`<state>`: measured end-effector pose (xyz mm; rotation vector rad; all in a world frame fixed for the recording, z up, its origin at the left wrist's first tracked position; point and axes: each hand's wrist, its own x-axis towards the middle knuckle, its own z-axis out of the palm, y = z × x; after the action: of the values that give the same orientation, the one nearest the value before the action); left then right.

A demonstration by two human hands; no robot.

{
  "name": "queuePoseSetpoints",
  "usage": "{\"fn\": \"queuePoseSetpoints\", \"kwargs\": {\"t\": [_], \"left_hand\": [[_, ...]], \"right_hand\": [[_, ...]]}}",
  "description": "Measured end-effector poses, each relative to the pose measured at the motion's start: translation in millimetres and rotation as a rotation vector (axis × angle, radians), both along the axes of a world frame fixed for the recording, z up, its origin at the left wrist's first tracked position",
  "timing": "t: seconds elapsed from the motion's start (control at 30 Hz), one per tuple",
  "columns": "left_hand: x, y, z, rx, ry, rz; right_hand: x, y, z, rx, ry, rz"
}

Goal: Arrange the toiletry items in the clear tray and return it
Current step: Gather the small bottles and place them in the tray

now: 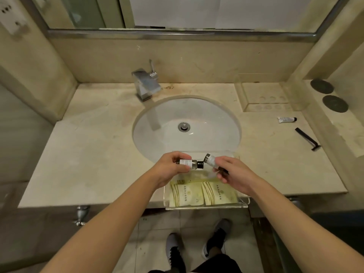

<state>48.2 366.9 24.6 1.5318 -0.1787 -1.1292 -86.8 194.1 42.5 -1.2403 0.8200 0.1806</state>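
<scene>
A clear tray sits at the counter's front edge, below the sink, with pale green sachets lying flat in it. Above the tray, my left hand grips a small bottle with a black cap, held sideways with the cap pointing right. My right hand holds a second small bottle, tilted with its dark cap up and to the left. The two caps almost touch. A small tube and a black razor lie on the counter at the right.
The white oval sink fills the counter's middle, with a chrome faucet behind it. A recessed shelf is at the back right, two dark round discs on the ledge beyond. A mirror spans the wall.
</scene>
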Motion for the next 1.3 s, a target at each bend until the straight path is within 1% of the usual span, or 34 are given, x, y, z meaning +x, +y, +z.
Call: {"fn": "queuePoseSetpoints", "kwargs": {"t": [0.1, 0.27, 0.3, 0.47, 0.57, 0.7, 0.87, 1.03, 1.17, 1.3], "left_hand": [[-3, 4, -1, 0.025, -0.086, -0.042], [-10, 7, -2, 0.054, -0.159, -0.101], [-11, 7, -3, 0.060, -0.168, -0.109], [-16, 10, -5, 0.082, -0.191, -0.137], [-16, 11, -8, 0.111, -0.241, -0.144], [-15, 12, -12, 0.218, -0.405, -0.174], [-20, 10, -12, 0.305, -0.659, -0.308], [-22, 9, -16, 0.404, -0.937, -0.467], [-20, 8, -19, 0.407, -1.017, -0.553], [-17, 7, -20, 0.411, -1.022, -0.592]], "right_hand": [[1, 7, -3, -0.044, 0.073, 0.060], [-1, 15, -4, -0.075, -0.024, 0.124], [-3, 15, -5, -0.107, -0.028, 0.143], [-9, 14, -8, -0.437, 0.044, 0.419], [-9, 15, -13, -0.633, 0.046, 0.470], [-12, 13, -23, -0.901, 0.071, 0.535], [-14, 11, -32, -1.067, 0.052, 0.638], [-18, 12, -42, -1.282, 0.030, 0.742], [-16, 17, -49, -1.384, -0.031, 0.714], [-12, 18, -52, -1.355, -0.097, 0.712]]}}
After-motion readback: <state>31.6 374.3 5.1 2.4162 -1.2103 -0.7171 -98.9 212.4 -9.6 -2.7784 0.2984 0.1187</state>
